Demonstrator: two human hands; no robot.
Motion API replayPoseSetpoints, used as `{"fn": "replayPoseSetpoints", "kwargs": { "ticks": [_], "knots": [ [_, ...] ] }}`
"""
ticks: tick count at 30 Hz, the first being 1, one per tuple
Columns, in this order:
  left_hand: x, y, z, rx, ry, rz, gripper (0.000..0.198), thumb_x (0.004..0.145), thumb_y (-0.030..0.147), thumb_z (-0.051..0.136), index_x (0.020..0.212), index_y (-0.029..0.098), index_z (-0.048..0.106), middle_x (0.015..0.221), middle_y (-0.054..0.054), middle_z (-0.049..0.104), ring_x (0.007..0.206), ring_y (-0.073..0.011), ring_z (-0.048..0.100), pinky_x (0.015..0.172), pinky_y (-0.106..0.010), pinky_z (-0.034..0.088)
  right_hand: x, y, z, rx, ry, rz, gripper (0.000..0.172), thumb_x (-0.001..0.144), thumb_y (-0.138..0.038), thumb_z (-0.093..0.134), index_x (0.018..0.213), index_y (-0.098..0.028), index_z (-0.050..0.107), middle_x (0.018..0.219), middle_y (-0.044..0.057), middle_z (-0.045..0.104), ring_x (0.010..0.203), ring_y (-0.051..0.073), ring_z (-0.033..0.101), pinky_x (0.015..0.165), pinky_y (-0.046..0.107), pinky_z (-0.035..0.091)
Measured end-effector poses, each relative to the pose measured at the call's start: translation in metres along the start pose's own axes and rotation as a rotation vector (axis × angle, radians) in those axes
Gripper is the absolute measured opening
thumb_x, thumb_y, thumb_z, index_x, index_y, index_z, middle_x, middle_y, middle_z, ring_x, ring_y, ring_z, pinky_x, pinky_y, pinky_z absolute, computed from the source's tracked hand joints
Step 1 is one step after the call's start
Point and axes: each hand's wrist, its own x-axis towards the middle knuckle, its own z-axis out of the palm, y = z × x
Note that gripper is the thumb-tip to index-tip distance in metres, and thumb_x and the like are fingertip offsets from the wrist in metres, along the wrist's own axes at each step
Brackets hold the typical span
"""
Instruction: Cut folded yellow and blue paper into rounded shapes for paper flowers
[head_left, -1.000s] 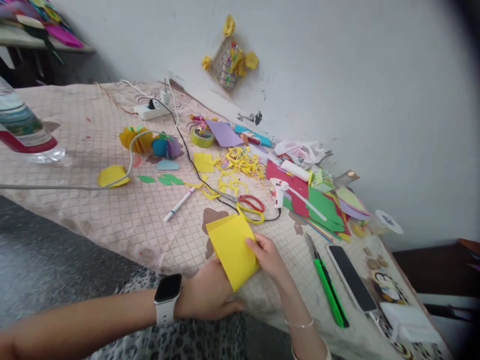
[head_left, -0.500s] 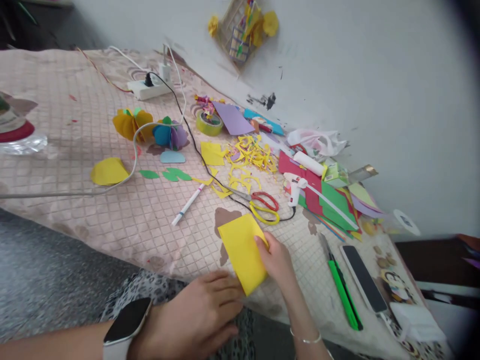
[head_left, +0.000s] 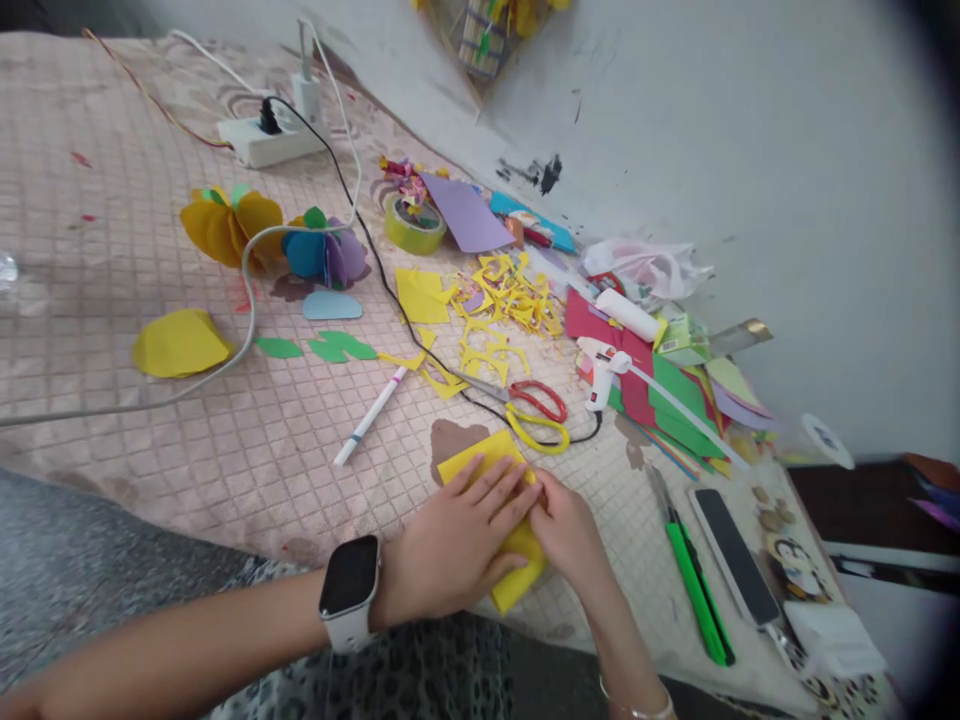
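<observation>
A folded sheet of yellow paper (head_left: 523, 585) lies at the table's front edge, partly covered by both hands. My left hand (head_left: 465, 535), with a smartwatch on its wrist, rests flat on the paper with its fingers stretched out. At the paper's right edge, the curled fingers of my right hand (head_left: 568, 525) grip it by the side. Scissors (head_left: 540, 415) with one red and one yellow handle lie just beyond the paper. A white marker (head_left: 371, 415) is to the left of them.
Yellow scraps (head_left: 517, 300), a tape roll (head_left: 414, 225), a glue gun (head_left: 601, 370) and coloured sheets (head_left: 679, 405) lie farther back. A green cutter (head_left: 697, 590) and a phone (head_left: 735, 555) are on the right. Paper pumpkins (head_left: 232, 225) and a power strip (head_left: 274, 140) stand left, with cords crossing the table.
My left hand has moved right and up from the paper's lower left edge onto its surface. My right hand keeps hold of the paper's right side. The view has shifted slightly.
</observation>
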Motion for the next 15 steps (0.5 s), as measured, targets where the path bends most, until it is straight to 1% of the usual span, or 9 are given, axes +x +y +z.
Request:
{"fn": "replayPoseSetpoints", "kwargs": {
  "ticks": [3,6,9,12,15],
  "knots": [
    [-0.0024,0.0007,0.0021,0.04,0.003,-0.025,0.067,0.099,0.051,0.028,0.152,0.009,0.023,0.157,-0.017,0.03,0.147,-0.0304,0.021,0.119,-0.049,0.013,0.0013,-0.0019,-0.0009,-0.043,-0.03,0.004,0.02,0.09,-0.025,0.037,0.085,-0.022,0.056,0.077,0.009,0.071,0.069,0.026,0.066,0.055,0.028,0.035],
    [-0.0033,0.001,0.0033,0.065,0.022,-0.036,0.07,0.099,0.053,0.026,0.151,0.005,0.024,0.157,-0.017,0.029,0.147,-0.0302,0.02,0.12,-0.047,0.012,0.0022,-0.0041,-0.0019,-0.084,-0.055,0.018,0.023,0.092,-0.029,0.034,0.084,-0.021,0.055,0.075,0.01,0.07,0.067,0.028,0.066,0.054,0.028,0.032],
    [-0.0026,0.001,0.0032,0.076,0.011,-0.035,0.071,0.098,0.053,0.025,0.15,0.005,0.027,0.156,-0.017,0.029,0.147,-0.0293,0.021,0.12,-0.047,0.013,0.0024,-0.0055,-0.0022,-0.105,-0.071,0.023,0.024,0.091,-0.029,0.033,0.085,-0.021,0.054,0.076,0.011,0.071,0.068,0.029,0.067,0.054,0.028,0.031],
    [-0.0017,0.0011,0.0023,0.09,-0.015,-0.028,0.07,0.099,0.052,0.025,0.148,0.003,0.029,0.156,-0.018,0.03,0.146,-0.0305,0.024,0.119,-0.048,0.013,0.0022,-0.0055,-0.0017,-0.124,-0.079,0.023,0.024,0.091,-0.029,0.032,0.086,-0.02,0.054,0.076,0.011,0.071,0.069,0.029,0.067,0.054,0.028,0.032],
    [-0.0017,0.0013,0.003,0.123,-0.004,-0.027,0.071,0.098,0.053,0.025,0.148,0.002,0.031,0.155,-0.018,0.032,0.145,-0.0309,0.026,0.119,-0.049,0.013,0.0018,-0.0046,-0.0017,-0.142,-0.077,0.019,0.023,0.092,-0.028,0.033,0.086,-0.021,0.054,0.075,0.01,0.071,0.069,0.028,0.067,0.054,0.028,0.033]
  ]
}}
